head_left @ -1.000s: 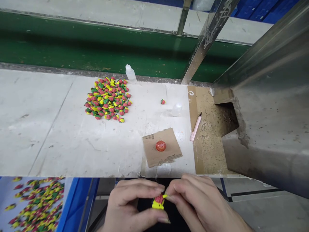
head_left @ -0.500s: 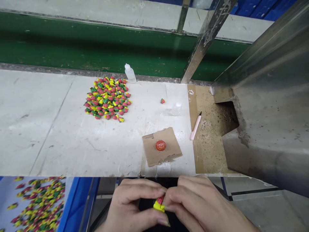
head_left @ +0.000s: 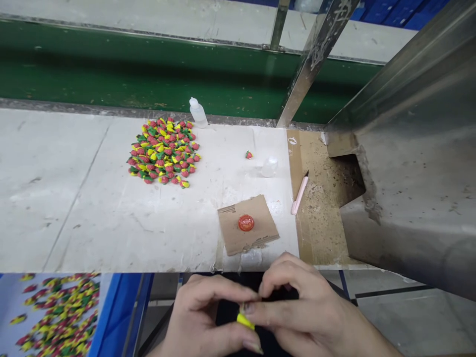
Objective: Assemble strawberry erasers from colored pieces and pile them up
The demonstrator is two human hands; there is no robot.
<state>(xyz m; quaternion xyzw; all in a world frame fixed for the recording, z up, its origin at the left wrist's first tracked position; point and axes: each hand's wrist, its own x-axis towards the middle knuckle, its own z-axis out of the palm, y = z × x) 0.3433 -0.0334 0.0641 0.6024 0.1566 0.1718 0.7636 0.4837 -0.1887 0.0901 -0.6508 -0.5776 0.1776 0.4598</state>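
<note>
at the bottom middle of the frame, a small yellow piece [head_left: 245, 321] sits pinched between the left hand [head_left: 201, 312] and the right hand [head_left: 301, 310] - the fingertips of both are closed on it, with the right hand's upper fingers arched above. it looks light and fairly stiff, but so small that it could slip, so a fingertip pinch on its edges seems the surest hold. the fingers hide most of it - its full shape and any other colour can't be made out. toward the upper middle, a pile of strawberry-shaped pieces [head_left: 161, 151] lies on the white bench top [head_left: 74, 223].
</note>
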